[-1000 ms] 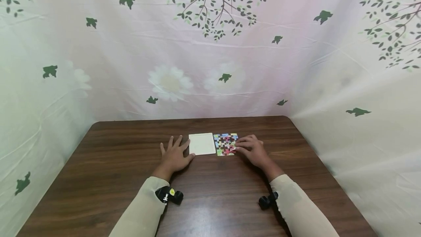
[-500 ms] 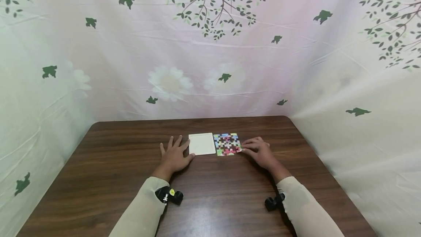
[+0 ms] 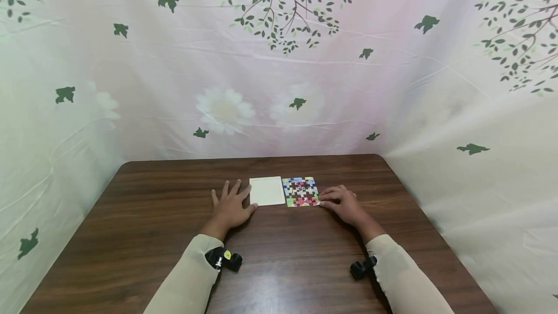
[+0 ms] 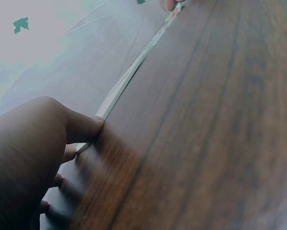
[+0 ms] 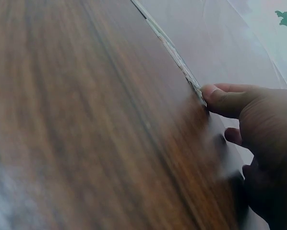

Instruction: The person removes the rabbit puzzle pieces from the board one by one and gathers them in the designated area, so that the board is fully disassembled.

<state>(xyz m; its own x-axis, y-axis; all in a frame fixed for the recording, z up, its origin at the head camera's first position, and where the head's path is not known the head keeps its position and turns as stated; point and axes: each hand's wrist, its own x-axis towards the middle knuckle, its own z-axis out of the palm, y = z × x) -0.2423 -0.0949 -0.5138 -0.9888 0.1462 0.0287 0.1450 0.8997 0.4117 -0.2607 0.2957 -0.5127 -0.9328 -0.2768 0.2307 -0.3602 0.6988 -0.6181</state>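
Observation:
A jigsaw puzzle [image 3: 301,191] of several colourful interlocked pieces lies flat, with dark table showing through gaps in it. Directly left of it is a square white tray [image 3: 267,191]. My left hand [image 3: 231,209] rests with spread fingers at the tray's left side; its thumb [image 4: 93,125] touches the tray's near left corner. On the puzzle's right side, my right hand [image 3: 346,205] pinches the near right corner puzzle piece [image 3: 316,201] between thumb and forefinger. Seen edge-on in the right wrist view, the puzzle [image 5: 177,57] meets those fingertips, which partly hide its end.
Everything lies on a brown wood-grain table [image 3: 279,251], towards its far edge. Behind and beside it hangs a pale cloth [image 3: 261,76] printed with leaves, birds and flowers. A small black camera is strapped on each wrist.
My right hand has shifted right and slightly down, from the puzzle's middle right to its near right corner, and the corner piece now sits closer in. The left hand stays put.

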